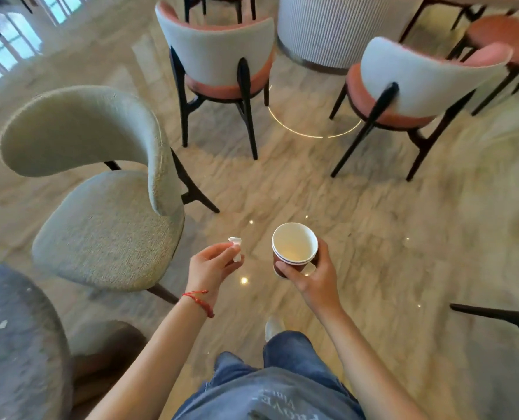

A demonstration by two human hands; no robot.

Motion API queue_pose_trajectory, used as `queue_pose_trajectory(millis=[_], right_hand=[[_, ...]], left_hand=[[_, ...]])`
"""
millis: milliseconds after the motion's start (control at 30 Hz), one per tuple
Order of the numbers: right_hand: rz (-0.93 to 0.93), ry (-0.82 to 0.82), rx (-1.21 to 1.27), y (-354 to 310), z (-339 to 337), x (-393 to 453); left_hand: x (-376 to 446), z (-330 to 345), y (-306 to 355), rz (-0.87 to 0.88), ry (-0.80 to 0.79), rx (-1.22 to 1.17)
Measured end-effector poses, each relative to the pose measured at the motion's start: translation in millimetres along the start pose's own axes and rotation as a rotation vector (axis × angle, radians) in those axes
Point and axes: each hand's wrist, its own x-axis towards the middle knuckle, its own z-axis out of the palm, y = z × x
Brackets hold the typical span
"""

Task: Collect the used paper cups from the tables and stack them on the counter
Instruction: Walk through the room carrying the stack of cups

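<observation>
Cups first — my right hand (309, 275) has its grip curled round a nested pair of paper cups (294, 250), thumb across the brown wall facing me, fingers wrapped round the far side. Two white rims show, one inside the other, and the inner cup looks empty, with a pale yellowish bottom. The stack is held upright above the marble-patterned floor (373, 222), not resting on anything.

My left hand (211, 266), with a red string bracelet (199, 301) at the wrist, pinches a crumpled white napkin (236, 248) between thumb and fingertips, just beside the cups but apart from them.

To my left stands a grey-green upholstered chair (100, 213), and at the lower left corner the edge of a round grey table (15, 344) with a small white scrap on it. Ahead, two chairs with pale backs and terracotta seats (221, 56) (415, 83) face a ribbed white column base (318, 31). My jeans (285, 359) and one white shoe (273, 325) show below.
</observation>
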Motion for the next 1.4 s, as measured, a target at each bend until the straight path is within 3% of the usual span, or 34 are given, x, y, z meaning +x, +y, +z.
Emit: queue_pose_trajectory(millis=[300, 367, 867, 1233, 1400], right_hand=[[-0.018, 0.012, -0.007, -14.6, -18.6, 134.2], [0.001, 0.005, -0.011, -48.2, -17.8, 163.5], [-0.077, 0.052, -0.032, -117.4, 84.0, 414.1], [-0.075, -0.105, -0.065, -154.1, 128.3, 582.5], [-0.105, -0.281, -0.053, -167.1, 155.0, 669.3]], left_hand=[[86.1, 80.9, 63.3, 0.056, -0.005, 0.026], [94.2, 93.5, 106.7, 0.044, 0.006, 0.019], [312.4, 145.1, 295.6, 0.072, -0.053, 0.019], [427.5, 178.2, 381.2, 0.072, 0.100, -0.094], [477.8, 190.4, 408.8, 0.065, 0.236, -0.165]])
